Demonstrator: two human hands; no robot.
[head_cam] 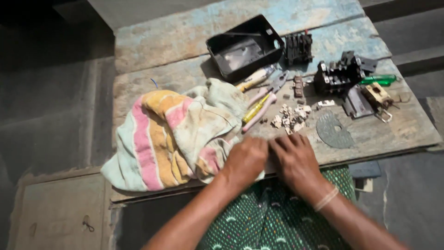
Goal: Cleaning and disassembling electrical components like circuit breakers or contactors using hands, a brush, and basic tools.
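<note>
- My left hand (246, 159) rests knuckles-up on the near edge of the wooden board (185, 37); its fingers curl down onto the corner of the striped cloth (171, 134); whether they pinch anything I cannot tell.
- My right hand (296, 159) lies just beside the left one, the two touching at the fingers; its fingers are bent downward against the board; I cannot tell if it has hold of anything, since the frame is blurred there.
- The striped cloth, pink, yellow and pale green, is bunched to the left of my hands and hangs a little over the board's near edge.
- Just beyond my hands sits a heap of small pale broken pieces (291, 118); right of that heap lies a flat grey round gasket (334, 130).
- Beyond the cloth's upper edge lie pink-handled pliers (266, 99) and a yellow-handled screwdriver (254, 109), side by side.
- A black plastic tray (244, 46) stands open further back on the board; black switch parts (337, 74) and a green-handled screwdriver (379, 79) lie toward the board's right end.
</note>
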